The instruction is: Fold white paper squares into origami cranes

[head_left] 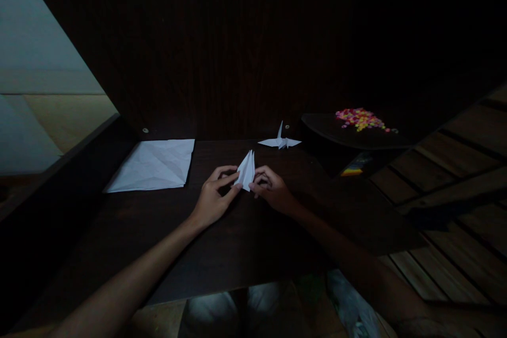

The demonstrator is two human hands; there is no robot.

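Observation:
A white folded paper (247, 169), narrow and pointed at its far end, is between my two hands above the dark tabletop. My left hand (217, 191) grips its left side, with the thumb near the lower end and fingers along the edge. On the opposite side, my right hand (273, 188) pinches the lower right edge, its fingers curled. Layers of the paper stand slightly apart at the tip. Beyond my right hand rests a finished white paper crane (281, 141) with spread wings. Creased white paper sheets (154, 165) lie to the left.
A dark wooden panel (237, 47) rises behind the tabletop (214, 253). At right, a rounded shelf (320, 125) bears a pile of small pink, red and yellow pieces (362, 118). A raised dark side board (79, 156) borders the left. Wooden slats (447, 169) are at far right.

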